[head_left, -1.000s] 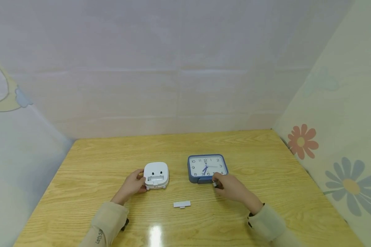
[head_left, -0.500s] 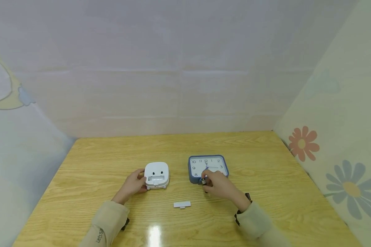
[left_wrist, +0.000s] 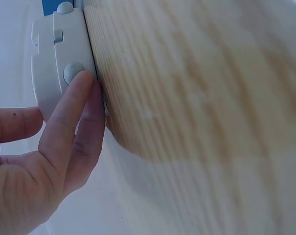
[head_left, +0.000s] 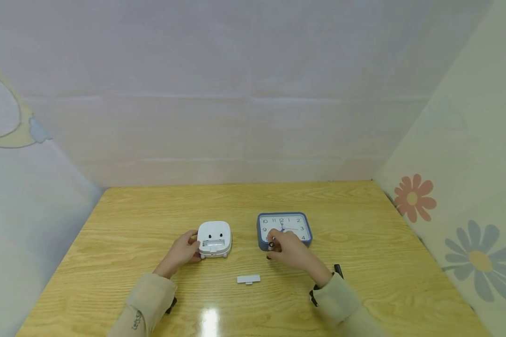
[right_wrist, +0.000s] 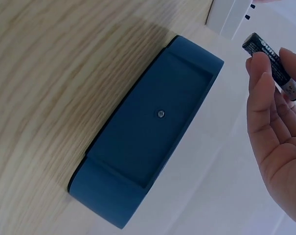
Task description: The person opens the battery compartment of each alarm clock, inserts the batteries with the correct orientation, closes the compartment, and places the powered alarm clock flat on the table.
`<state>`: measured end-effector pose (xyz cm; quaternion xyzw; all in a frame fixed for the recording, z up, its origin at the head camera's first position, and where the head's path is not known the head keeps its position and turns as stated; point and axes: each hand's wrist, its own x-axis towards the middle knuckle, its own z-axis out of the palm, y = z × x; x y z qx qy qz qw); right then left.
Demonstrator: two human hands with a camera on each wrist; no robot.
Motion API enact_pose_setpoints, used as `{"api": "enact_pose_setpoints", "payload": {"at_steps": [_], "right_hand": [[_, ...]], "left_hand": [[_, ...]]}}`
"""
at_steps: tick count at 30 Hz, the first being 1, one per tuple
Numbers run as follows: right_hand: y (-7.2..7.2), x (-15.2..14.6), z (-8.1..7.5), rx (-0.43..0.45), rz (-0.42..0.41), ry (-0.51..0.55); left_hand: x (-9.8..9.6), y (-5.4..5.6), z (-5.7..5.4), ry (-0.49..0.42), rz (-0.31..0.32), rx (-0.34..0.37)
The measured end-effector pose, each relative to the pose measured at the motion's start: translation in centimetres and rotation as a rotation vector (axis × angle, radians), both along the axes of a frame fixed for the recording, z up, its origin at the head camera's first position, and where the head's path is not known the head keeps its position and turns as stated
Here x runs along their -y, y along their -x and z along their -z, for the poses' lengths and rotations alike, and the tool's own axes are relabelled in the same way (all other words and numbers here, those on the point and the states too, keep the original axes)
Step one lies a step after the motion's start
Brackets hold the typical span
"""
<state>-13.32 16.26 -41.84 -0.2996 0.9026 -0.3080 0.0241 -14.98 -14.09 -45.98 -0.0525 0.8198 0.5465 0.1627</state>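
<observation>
A white rounded device [head_left: 214, 231] lies on the table with an uncovered battery compartment and two small black knobs facing up. My left hand [head_left: 181, 251] pinches its left side; in the left wrist view, the fingertips touch a round foot [left_wrist: 73, 73] of it and the thumb meets the opposite edge. Between thumb and fingers, my right hand [head_left: 290, 249] holds a dark cylindrical battery [right_wrist: 273, 63] above the table, in front of a blue desk clock [head_left: 297, 221]. That hand hides the lower left of the clock's dial. A small white battery cover [head_left: 248, 279] lies between the hands.
The wooden table [head_left: 164, 206] has a fabric-covered wall [head_left: 244, 131] behind it and printed side panels at left and right. The blue clock stands to the right of the white device, with a gap of bare wood between them.
My right hand has moved left along the front of the blue clock, carrying the battery toward the white device. The left hand, the device and the cover have stayed put.
</observation>
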Motion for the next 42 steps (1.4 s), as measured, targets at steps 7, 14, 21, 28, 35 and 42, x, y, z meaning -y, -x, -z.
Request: {"api": "enact_pose_setpoints", "payload": {"at_steps": [7, 14, 21, 28, 35, 42], "right_hand": [[0.2, 0.9, 0.2, -0.019, 0.008, 0.049], [0.5, 1.9, 0.4, -0.065, 0.01, 0.065], [1.1, 3.1, 0.4, -0.043, 0.017, 0.1], [1.5, 4.1, 0.2, 0.006, 0.014, 0.135], [1.8, 4.6, 0.4, 0.048, 0.03, 0.166], [2.0, 5.2, 0.6, 0.093, 0.045, 0.178]], "left_hand": [[0.1, -0.2, 0.0, -0.022, -0.007, -0.012], [0.0, -0.4, -0.1, -0.041, -0.009, -0.02], [0.0, -0.2, -0.2, -0.038, -0.01, -0.018], [0.0, -0.3, -0.2, -0.037, -0.01, -0.016], [0.0, -0.1, 0.0, -0.036, -0.006, -0.01], [0.0, -0.1, -0.2, -0.04, -0.003, -0.004]]}}
